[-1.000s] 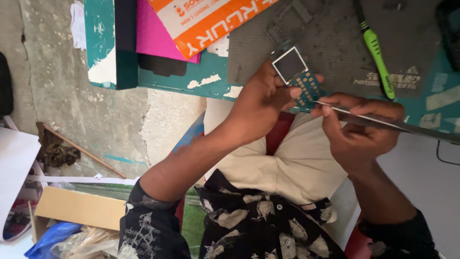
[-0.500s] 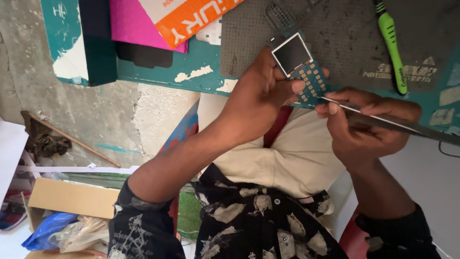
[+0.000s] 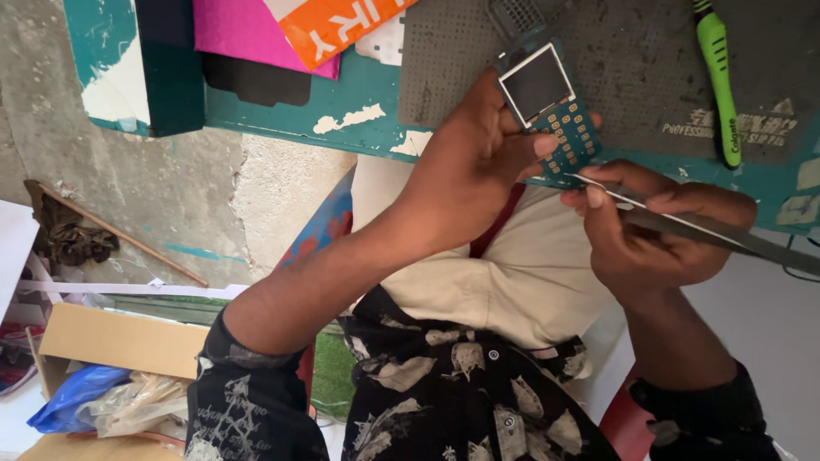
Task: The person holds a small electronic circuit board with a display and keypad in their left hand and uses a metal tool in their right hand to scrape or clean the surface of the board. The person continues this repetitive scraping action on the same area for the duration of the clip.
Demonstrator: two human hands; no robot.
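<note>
My left hand point(image 3: 465, 171) grips a small phone circuit board point(image 3: 551, 107) with a dark screen in a white frame and a teal keypad area with gold contacts. It holds the board over the edge of a teal table point(image 3: 342, 115). My right hand point(image 3: 653, 235) pinches long metal tweezers point(image 3: 683, 224). Their tip touches the lower edge of the board's keypad area. Both forearms reach up from my lap, with dark patterned sleeves at the bottom of the view.
A dark grey dotted work mat point(image 3: 623, 68) lies on the table, with a green toothbrush point(image 3: 719, 81) on it. Pink point(image 3: 239, 30) and orange point(image 3: 329, 26) packages lie at the top left. A cardboard box point(image 3: 120, 341) and blue plastic bag point(image 3: 73, 397) sit on the floor, lower left.
The view has shifted, so the table and the floor items sit differently in the frame. Both hands keep their hold, and the tweezers' tip stays at the board's keypad.
</note>
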